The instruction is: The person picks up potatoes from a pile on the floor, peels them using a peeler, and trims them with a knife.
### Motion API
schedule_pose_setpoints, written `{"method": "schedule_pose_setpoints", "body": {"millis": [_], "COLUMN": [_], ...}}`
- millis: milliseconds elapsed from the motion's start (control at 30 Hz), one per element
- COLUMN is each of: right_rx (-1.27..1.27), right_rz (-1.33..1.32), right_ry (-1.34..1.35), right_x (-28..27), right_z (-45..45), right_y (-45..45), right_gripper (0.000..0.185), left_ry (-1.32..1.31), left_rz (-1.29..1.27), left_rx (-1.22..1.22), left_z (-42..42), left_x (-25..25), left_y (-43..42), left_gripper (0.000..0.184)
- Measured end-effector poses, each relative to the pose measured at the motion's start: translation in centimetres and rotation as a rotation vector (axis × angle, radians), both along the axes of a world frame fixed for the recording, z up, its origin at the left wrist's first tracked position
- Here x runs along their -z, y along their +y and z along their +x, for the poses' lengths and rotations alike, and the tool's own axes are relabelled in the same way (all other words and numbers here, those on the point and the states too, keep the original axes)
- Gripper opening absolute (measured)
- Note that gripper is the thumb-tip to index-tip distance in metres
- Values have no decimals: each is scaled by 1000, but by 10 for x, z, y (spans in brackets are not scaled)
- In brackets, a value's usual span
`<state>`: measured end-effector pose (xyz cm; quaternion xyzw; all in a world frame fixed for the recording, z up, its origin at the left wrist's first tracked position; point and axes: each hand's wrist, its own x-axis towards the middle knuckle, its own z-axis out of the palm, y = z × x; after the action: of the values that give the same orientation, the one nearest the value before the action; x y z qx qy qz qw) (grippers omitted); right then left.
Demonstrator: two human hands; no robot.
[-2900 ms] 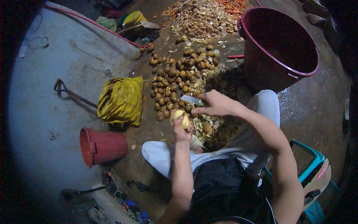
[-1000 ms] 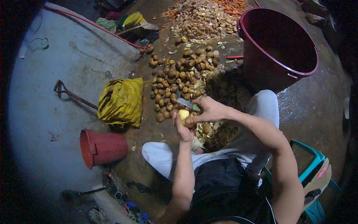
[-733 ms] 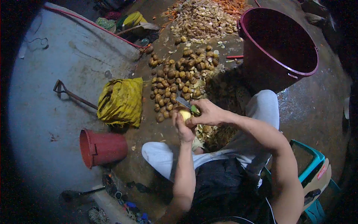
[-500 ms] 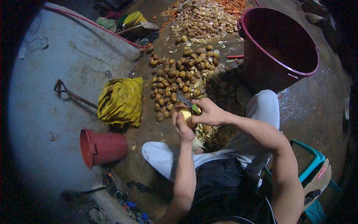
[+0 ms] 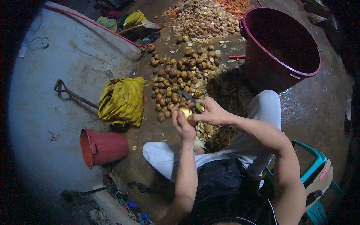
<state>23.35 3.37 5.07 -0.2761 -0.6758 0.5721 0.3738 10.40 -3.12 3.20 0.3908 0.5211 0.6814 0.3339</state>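
Observation:
My left hand (image 5: 182,122) is wrapped round a partly peeled potato (image 5: 186,111), its pale yellow flesh showing on top. In my right hand (image 5: 210,112) is a knife (image 5: 188,98) with a green handle and a dark blade, closed in the fingers. The blade points up and to the left, just beyond the potato, and the right thumb rests against the potato's near side. Unpeeled brown potatoes (image 5: 173,77) lie in a heap on the floor past my hands. Peelings (image 5: 215,137) are strewn beneath my right forearm.
A large maroon tub (image 5: 262,56) stands at the upper right. A smaller red bucket (image 5: 108,147) lies tilted at left, below a yellow sack (image 5: 122,101) and a shovel handle (image 5: 75,95). Farther back is a pile of peelings (image 5: 204,20) with carrots (image 5: 234,6). A teal chair (image 5: 313,155) is at right.
The knife has shifted slightly right and its blade has turned at the potato. My right hand moved a little with it, while my left hand keeps its hold.

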Motion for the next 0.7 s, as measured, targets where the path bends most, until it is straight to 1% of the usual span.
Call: {"method": "schedule_pose_setpoints", "body": {"millis": [67,167,233,267,333,367,433,500,567,633,700], "right_rx": [6,8,32,32,25,26,-13,-7,1,12,5], "right_rz": [-9,-48,-51,-51,-150,-151,-262,-259,-257,-311,-340], "right_ry": [-18,-68,-42,-41,-20,-19,19,-3,-26,-55,-10], "right_x": [-5,-2,7,3,-7,-8,-8,1,9,15,10], "right_z": [-1,-1,-5,-4,-2,-2,-2,-6,-8,-9,-8], "right_y": [1,0,2,1,-2,-2,-2,0,2,2,1], "right_gripper": [35,33,32,32,33,33,34,35,36,37,37], "left_ry": [180,240,250,259,216,175,187,197,221,217,210], "left_rz": [9,23,31,39,37,33,37,43,44,25,6], "left_rx": [-42,-56,-57,-58,-54,-50,-31,-12,-50,-38,-25], "left_z": [-6,-4,-5,-4,-2,0,-3,-5,-4,-4,-3], "left_x": [8,7,8,6,1,-1,-1,0,1,0,0], "left_y": [4,3,6,8,7,6,8,9,11,10,11], "left_gripper": [35,34,34,33,32,32,31,31,31,31,31]}}
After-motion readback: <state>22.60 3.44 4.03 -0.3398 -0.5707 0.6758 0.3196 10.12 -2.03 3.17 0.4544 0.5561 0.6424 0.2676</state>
